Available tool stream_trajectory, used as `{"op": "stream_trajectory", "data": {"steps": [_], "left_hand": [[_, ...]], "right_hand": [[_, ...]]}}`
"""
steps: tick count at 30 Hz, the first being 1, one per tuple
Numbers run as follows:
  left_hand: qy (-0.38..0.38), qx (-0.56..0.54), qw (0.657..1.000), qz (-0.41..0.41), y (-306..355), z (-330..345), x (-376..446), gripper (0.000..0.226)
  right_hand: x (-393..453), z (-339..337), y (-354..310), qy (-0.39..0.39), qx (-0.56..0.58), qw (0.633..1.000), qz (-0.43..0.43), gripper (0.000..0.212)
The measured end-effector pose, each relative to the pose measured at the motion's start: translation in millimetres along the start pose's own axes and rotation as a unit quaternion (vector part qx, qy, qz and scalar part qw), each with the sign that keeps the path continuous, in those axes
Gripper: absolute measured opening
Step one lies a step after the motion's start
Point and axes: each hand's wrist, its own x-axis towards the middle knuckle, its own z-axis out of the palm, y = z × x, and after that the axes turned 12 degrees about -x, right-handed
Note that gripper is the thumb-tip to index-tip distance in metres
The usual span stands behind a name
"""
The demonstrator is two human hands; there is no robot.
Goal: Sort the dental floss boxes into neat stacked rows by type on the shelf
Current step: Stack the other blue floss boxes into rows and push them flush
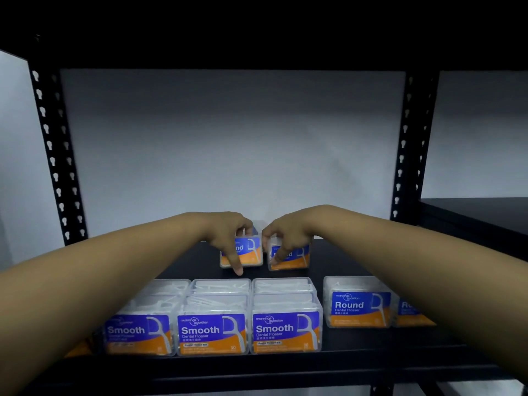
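From the head view, a matte black shelf [357, 270] carries clear, rounded-corner plastic boxes with glossy blue-and-orange labels. At the back, the left hand [228, 238] curls its fingers over the top of one Round box [245, 254], thumb stretched down in front; the right hand [285, 238] grips the neighbouring Round box [297, 257] the same way. Three Smooth boxes [213, 332] line the front edge, another row behind them. Two more Round boxes [358, 305] stand front right.

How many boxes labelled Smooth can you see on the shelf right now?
3 readable: left Smooth box, middle Smooth box and right Smooth box, side by side at the front. More may sit behind them or under the left forearm.
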Motion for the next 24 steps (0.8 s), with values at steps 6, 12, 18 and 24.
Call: {"op": "stream_trajectory", "data": {"steps": [6, 12, 18, 24], "left_hand": [[-0.032, -0.044, 0.998, -0.001, 10.8, 5.4, 2.0, 0.053], [-0.051, -0.057, 0.997, 0.008, 19.6, -2.4, -2.1, 0.051], [-0.029, -0.139, 0.990, -0.011, 52.2, -37.5, -16.3, 0.039], [-0.012, -0.166, 0.986, 0.021, 102.0, -55.3, -21.3, 0.036]], "right_hand": [[-9.1, 0.2, 3.2, -0.006, 0.004, 1.000, 0.003, 0.045], [-18.6, 1.8, 17.4, 0.001, 0.013, 1.000, 0.020, 0.040], [-54.5, -9.2, 46.3, 0.029, 0.080, 0.995, 0.042, 0.038], [-103.6, -17.0, 78.4, 0.073, 0.113, 0.990, 0.047, 0.036]]}}
